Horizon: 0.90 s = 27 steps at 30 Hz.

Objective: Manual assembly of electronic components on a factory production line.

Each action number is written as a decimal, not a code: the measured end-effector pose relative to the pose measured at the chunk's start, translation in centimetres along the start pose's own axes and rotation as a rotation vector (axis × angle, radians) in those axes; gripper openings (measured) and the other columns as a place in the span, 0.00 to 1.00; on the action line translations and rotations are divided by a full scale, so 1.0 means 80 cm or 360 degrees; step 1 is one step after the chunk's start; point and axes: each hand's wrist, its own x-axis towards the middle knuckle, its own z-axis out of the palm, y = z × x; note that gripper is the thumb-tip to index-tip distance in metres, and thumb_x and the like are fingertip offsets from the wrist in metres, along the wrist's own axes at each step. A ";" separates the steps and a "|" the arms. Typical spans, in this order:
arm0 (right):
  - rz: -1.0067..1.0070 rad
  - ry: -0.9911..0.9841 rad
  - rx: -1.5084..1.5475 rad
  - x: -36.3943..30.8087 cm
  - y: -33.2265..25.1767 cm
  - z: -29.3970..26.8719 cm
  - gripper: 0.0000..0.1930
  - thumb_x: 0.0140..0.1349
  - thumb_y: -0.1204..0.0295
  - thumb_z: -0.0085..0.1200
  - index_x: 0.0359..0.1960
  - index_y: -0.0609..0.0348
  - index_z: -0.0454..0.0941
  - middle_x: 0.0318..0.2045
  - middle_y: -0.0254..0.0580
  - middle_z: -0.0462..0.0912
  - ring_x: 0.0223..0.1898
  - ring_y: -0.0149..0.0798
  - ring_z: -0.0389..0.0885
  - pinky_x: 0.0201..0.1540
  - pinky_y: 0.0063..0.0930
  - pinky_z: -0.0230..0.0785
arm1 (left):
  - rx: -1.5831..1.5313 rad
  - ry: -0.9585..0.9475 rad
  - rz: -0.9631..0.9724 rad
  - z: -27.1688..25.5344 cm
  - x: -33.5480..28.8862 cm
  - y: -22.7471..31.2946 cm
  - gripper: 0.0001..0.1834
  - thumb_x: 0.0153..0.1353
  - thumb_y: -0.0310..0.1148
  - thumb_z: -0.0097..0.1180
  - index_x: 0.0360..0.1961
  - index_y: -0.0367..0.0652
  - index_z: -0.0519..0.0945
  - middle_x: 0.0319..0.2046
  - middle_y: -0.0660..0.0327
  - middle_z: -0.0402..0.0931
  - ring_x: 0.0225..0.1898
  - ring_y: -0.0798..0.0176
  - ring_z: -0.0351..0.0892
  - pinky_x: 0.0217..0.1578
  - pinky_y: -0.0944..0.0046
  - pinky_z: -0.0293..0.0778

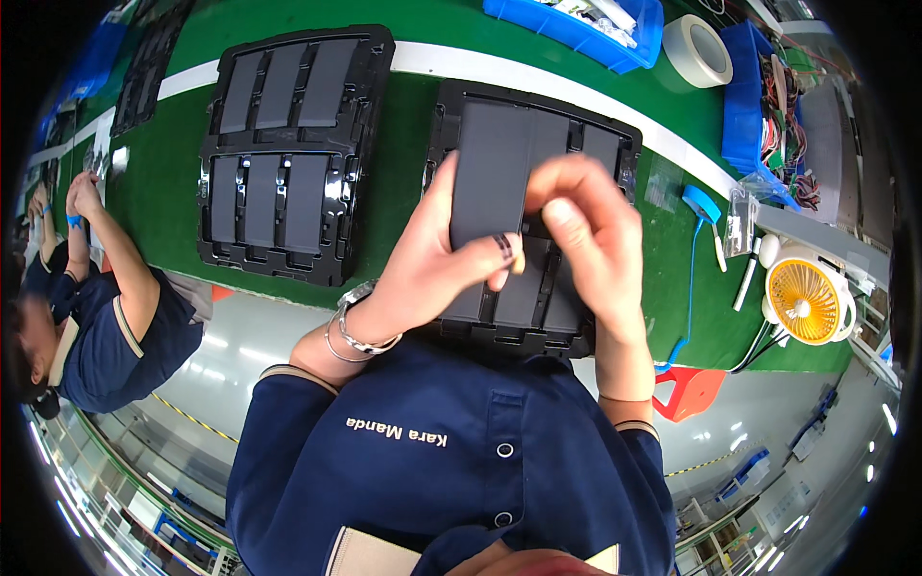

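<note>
My left hand (444,257), with bracelets on the wrist, grips a flat dark grey panel (492,158) by its lower part and holds it over a black moulded tray (622,144). My right hand (588,223) has its fingers curled and pinched together at the panel's right edge. The tray under my hands holds more grey panels (523,300) in slots, and my hands cover part of it. I cannot tell whether something small sits between my right fingertips.
A second black tray (357,72) with several grey panels lies to the left on the green mat (403,173). Blue bins (567,29), a tape roll (699,50), a yellow fan (805,300) and a blue strap (701,204) lie on the right. A co-worker (106,317) sits at the left.
</note>
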 end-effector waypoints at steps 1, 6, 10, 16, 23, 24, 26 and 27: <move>-0.0099 0.0165 0.0107 0.007 0.004 0.003 0.13 0.67 0.68 0.55 0.46 0.65 0.77 0.44 0.41 0.77 0.45 0.34 0.77 0.48 0.28 0.71 | -0.0100 0.0023 -0.0130 0.014 0.001 0.014 0.19 0.70 0.34 0.48 0.57 0.37 0.64 0.25 0.60 0.70 0.17 0.74 0.67 0.18 0.72 0.61; -0.0118 0.0064 -0.0174 0.017 0.010 -0.019 0.14 0.68 0.65 0.53 0.35 0.67 0.78 0.37 0.39 0.79 0.38 0.30 0.75 0.40 0.23 0.65 | -0.1195 -0.0738 -0.0837 -0.009 0.004 -0.008 0.21 0.76 0.45 0.33 0.54 0.38 0.67 0.12 0.74 0.59 0.09 0.79 0.53 0.15 0.74 0.51; 0.0046 0.0186 -0.0255 0.015 0.002 -0.013 0.16 0.69 0.68 0.51 0.23 0.66 0.73 0.28 0.34 0.75 0.29 0.24 0.67 0.33 0.20 0.58 | -0.1485 -0.0824 -0.1037 -0.009 0.009 -0.015 0.21 0.76 0.42 0.31 0.54 0.38 0.70 0.13 0.76 0.55 0.09 0.81 0.52 0.15 0.76 0.51; 0.0003 0.0272 -0.0355 0.018 0.009 -0.021 0.11 0.67 0.69 0.54 0.31 0.66 0.77 0.26 0.35 0.75 0.30 0.28 0.71 0.36 0.22 0.65 | -0.1362 -0.0632 -0.0923 -0.013 0.007 -0.019 0.22 0.76 0.40 0.29 0.54 0.37 0.71 0.14 0.75 0.54 0.11 0.80 0.50 0.15 0.76 0.51; -0.0438 -0.0223 -0.1724 0.029 0.019 -0.045 0.29 0.45 0.68 0.69 0.52 0.59 0.74 0.51 0.45 0.75 0.58 0.48 0.70 0.61 0.43 0.62 | 0.0910 0.0154 0.0032 -0.034 0.010 -0.003 0.27 0.66 0.28 0.46 0.66 0.35 0.62 0.20 0.61 0.69 0.18 0.67 0.69 0.22 0.66 0.65; -0.0455 -0.0225 -0.1787 0.029 0.020 -0.037 0.29 0.44 0.68 0.70 0.51 0.59 0.74 0.51 0.44 0.75 0.57 0.48 0.70 0.61 0.43 0.62 | 0.1364 0.0105 0.0219 -0.041 0.013 -0.006 0.29 0.65 0.27 0.49 0.68 0.36 0.61 0.20 0.60 0.70 0.19 0.65 0.71 0.23 0.65 0.67; -0.0558 -0.0263 -0.1898 0.030 0.018 -0.034 0.28 0.43 0.69 0.70 0.49 0.59 0.75 0.48 0.43 0.76 0.54 0.46 0.72 0.61 0.44 0.63 | 0.1696 0.0201 0.0216 -0.038 0.018 -0.008 0.29 0.64 0.27 0.52 0.66 0.39 0.63 0.20 0.59 0.70 0.20 0.63 0.73 0.24 0.63 0.69; -0.0647 -0.0300 -0.1947 0.034 0.015 -0.038 0.27 0.43 0.69 0.69 0.47 0.59 0.76 0.46 0.42 0.77 0.52 0.46 0.74 0.60 0.43 0.64 | 0.1859 0.0250 0.0219 -0.036 0.020 -0.009 0.28 0.64 0.27 0.54 0.65 0.40 0.64 0.20 0.59 0.70 0.20 0.62 0.74 0.25 0.63 0.70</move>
